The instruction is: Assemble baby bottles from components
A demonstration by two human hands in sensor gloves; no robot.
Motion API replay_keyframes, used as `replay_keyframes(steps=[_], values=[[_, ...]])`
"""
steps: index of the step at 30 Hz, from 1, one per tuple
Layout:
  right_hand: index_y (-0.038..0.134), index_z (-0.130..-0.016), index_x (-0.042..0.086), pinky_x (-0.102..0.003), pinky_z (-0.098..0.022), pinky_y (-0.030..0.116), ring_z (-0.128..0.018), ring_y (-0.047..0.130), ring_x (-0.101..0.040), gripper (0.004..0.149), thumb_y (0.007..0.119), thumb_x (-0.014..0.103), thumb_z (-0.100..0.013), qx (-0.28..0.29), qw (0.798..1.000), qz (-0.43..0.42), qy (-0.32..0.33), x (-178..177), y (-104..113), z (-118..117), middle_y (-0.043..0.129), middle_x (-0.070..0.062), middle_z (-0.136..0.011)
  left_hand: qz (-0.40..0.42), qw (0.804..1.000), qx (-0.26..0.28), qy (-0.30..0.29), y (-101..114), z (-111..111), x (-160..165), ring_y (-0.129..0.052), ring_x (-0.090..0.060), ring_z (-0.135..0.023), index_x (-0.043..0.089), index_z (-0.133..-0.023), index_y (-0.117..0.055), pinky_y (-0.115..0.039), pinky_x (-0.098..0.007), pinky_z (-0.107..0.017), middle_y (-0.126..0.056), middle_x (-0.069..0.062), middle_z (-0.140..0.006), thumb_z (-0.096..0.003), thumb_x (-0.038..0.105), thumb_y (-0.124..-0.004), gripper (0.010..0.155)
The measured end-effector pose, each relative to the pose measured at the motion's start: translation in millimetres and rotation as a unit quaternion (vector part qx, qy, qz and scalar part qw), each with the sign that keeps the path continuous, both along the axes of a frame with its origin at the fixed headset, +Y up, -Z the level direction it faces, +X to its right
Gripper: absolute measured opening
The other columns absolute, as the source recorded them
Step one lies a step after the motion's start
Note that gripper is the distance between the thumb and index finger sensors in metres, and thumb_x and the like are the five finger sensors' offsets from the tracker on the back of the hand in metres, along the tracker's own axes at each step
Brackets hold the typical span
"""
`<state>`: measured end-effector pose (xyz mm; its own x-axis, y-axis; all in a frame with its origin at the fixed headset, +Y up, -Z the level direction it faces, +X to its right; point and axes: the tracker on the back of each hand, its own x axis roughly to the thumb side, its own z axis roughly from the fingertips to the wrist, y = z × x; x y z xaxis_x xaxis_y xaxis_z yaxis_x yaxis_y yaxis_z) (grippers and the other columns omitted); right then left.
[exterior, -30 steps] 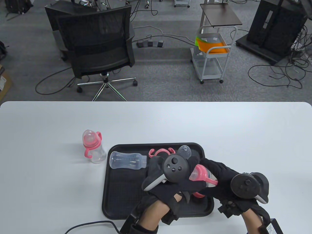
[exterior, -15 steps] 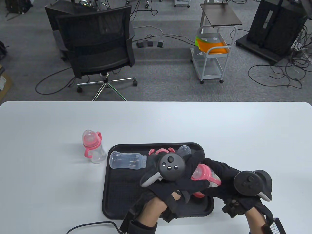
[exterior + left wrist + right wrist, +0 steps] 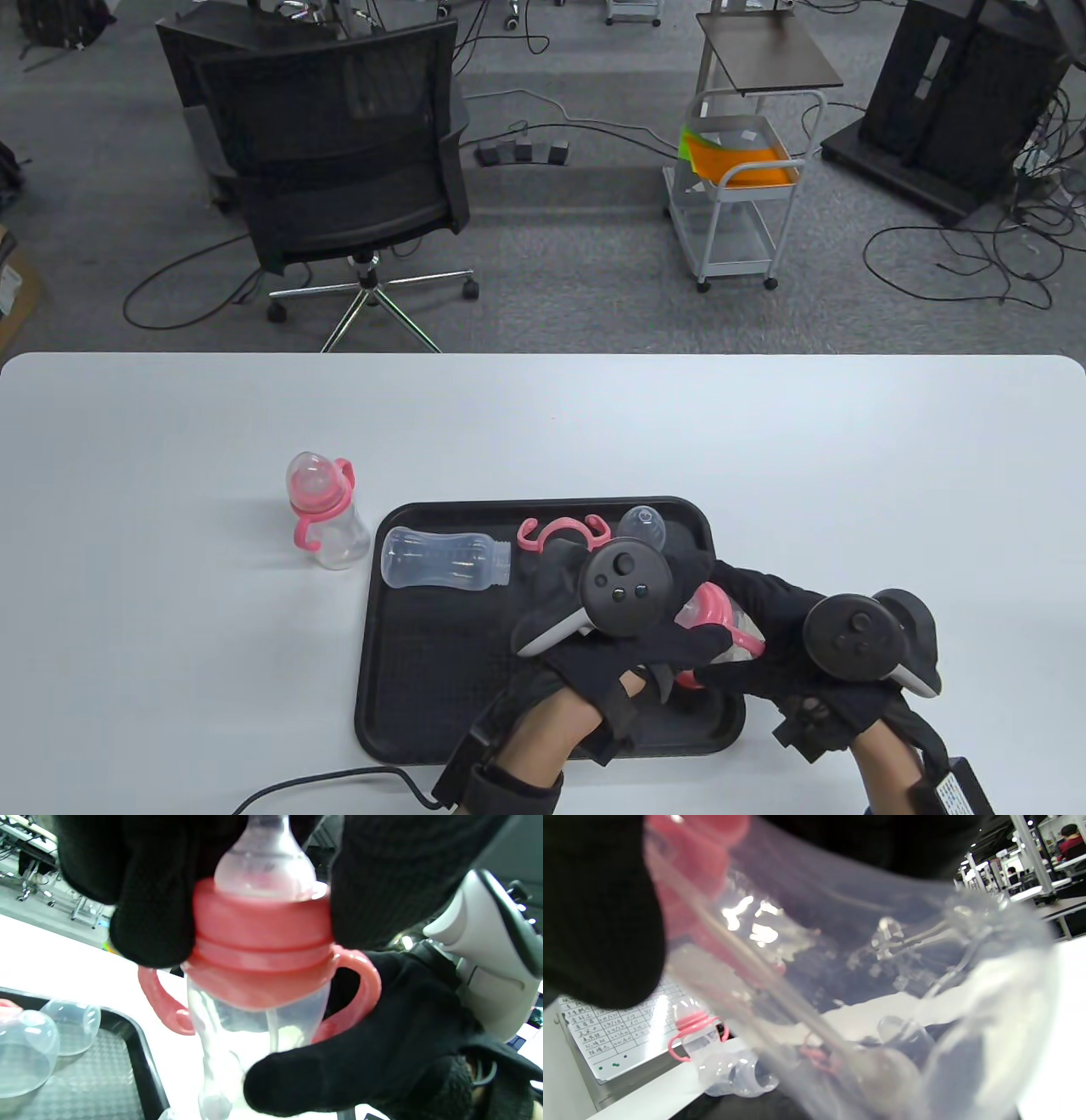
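Left hand (image 3: pixel 624 620) grips the collar (image 3: pixel 261 942), right hand (image 3: pixel 797 645) the bottle (image 3: pixel 861 984); its long axis runs between them.

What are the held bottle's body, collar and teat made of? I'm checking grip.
Body: clear glossy plastic, see-through with glints. Collar: opaque pink plastic, smooth with a soft sheen. Teat: cloudy, matte, likely silicone. Left hand grips the collar, right hand the body.
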<state>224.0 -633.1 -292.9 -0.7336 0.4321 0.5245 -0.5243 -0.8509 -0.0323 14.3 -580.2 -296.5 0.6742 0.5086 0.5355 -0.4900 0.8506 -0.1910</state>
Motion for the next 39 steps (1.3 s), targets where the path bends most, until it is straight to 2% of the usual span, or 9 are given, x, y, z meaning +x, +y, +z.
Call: replay_keyframes(steps=[7, 9, 12, 13, 17, 22, 25, 32, 39], values=[[0.067, -0.101, 0.013, -0.053, -0.061, 0.086, -0.08, 0.097, -0.033, 0.099, 0.108, 0.054, -0.02, 0.01, 1.0, -0.023, -0.007, 11.3, 3.2, -2.2, 0.087, -0.011, -0.092, 0.024, 0.999, 0.026, -0.015, 0.6, 0.2, 1.3, -0.109, -0.031, -0.06, 0.019, -0.109, -0.065, -0.082, -0.055, -0.065, -0.085, -0.019, -0.097, -0.0373, 0.062, -0.102, 0.091], [0.067, -0.101, 0.013, -0.054, -0.061, 0.086, -0.08, 0.096, -0.033, 0.099, 0.108, 0.053, -0.02, 0.006, 0.999, -0.043, -0.014, 18.5, 4.8, -4.3, 0.086, -0.011, -0.092, 0.072, 0.997, -0.004, -0.013, -2.4, -4.1, -5.7, -0.107, -0.031, -0.065, 0.021, -0.114, -0.051, -0.079, -0.055, -0.066, -0.079, -0.016, -0.102, -0.0413, 0.072, -0.091, 0.098], [0.065, -0.102, 0.014, -0.054, -0.061, 0.086, -0.081, 0.095, -0.033, 0.1, 0.108, 0.053, -0.021, 0.002, 0.997, -0.071, -0.041, 34.2, 3.2, -8.9, 0.085, -0.01, -0.093, 0.213, 0.973, -0.04, 0.075, -13.2, -11.9, -22.5, -0.102, -0.037, -0.063, 0.027, -0.115, -0.055, -0.075, -0.061, -0.063, -0.07, -0.021, -0.106, -0.0452, 0.074, -0.082, 0.089], [0.066, -0.102, 0.014, -0.054, -0.061, 0.086, -0.081, 0.095, -0.034, 0.1, 0.108, 0.053, -0.021, 0.003, 0.995, -0.081, -0.053, 39.0, 2.3, -10.6, 0.086, -0.01, -0.093, 0.218, 0.971, -0.043, 0.087, -16.6, -15.6, -26.4, -0.101, -0.038, -0.063, 0.026, -0.115, -0.055, -0.074, -0.061, -0.063, -0.069, -0.02, -0.107, -0.0486, 0.072, -0.079, 0.084], [0.065, -0.102, 0.013, -0.054, -0.061, 0.085, -0.081, 0.095, -0.034, 0.1, 0.108, 0.053, -0.022, 0.002, 0.985, -0.15, -0.086, 57.7, 2.3, -13.6, 0.085, -0.011, -0.094, 0.125, 0.973, -0.056, 0.184, -38.8, -35.7, -38.6, -0.1, -0.038, -0.065, 0.022, -0.109, -0.069, -0.073, -0.061, -0.063, -0.077, -0.012, -0.104, -0.0544, 0.056, -0.08, 0.064], [0.064, -0.103, 0.015, -0.053, -0.062, 0.085, -0.082, 0.094, -0.033, 0.099, 0.108, 0.053, -0.022, 0.02, 0.98, -0.161, -0.113, 64.6, 4.8, -11.6, 0.084, -0.01, -0.094, -0.028, 0.982, -0.102, 0.159, -68.3, -57.8, -17.6, -0.097, -0.036, -0.073, 0.023, -0.112, -0.058, -0.073, -0.058, -0.065, -0.062, -0.015, -0.111, -0.054, 0.046, -0.085, 0.069], [0.064, -0.103, 0.015, -0.054, -0.063, 0.084, -0.083, 0.094, -0.033, 0.1, 0.108, 0.053, -0.022, 0.018, 0.979, -0.167, -0.114, 66.8, 3.8, -12.2, 0.084, -0.01, -0.095, -0.116, 0.972, -0.126, 0.161, -87.5, -68.0, 0.3, -0.093, -0.036, -0.079, 0.024, -0.114, -0.052, -0.072, -0.057, -0.067, -0.049, -0.012, -0.116, -0.0536, 0.039, -0.087, 0.071], [0.063, -0.103, 0.015, -0.054, -0.063, 0.084, -0.084, 0.093, -0.033, 0.099, 0.108, 0.052, -0.022, 0.018, 0.976, -0.181, -0.122, 74.3, 1.6, -14.3, 0.083, -0.009, -0.096, -0.225, 0.949, -0.131, 0.179, -120.3, -86.6, 22.7, -0.093, -0.034, -0.079, 0.027, -0.114, -0.046, -0.072, -0.055, -0.068, -0.043, -0.005, -0.119, -0.0497, 0.044, -0.094, 0.082], [0.063, -0.103, 0.015, -0.054, -0.064, 0.083, -0.084, 0.093, -0.033, 0.1, 0.108, 0.052, -0.023, 0.018, 0.975, -0.179, -0.134, 75.6, 2.0, -14.4, 0.083, -0.009, -0.095, -0.267, 0.937, -0.122, 0.189, -134.7, -90.3, 28.6, -0.094, -0.034, -0.078, 0.026, -0.114, -0.049, -0.073, -0.055, -0.067, -0.047, -0.006, -0.117, -0.046, 0.051, -0.096, 0.086]])
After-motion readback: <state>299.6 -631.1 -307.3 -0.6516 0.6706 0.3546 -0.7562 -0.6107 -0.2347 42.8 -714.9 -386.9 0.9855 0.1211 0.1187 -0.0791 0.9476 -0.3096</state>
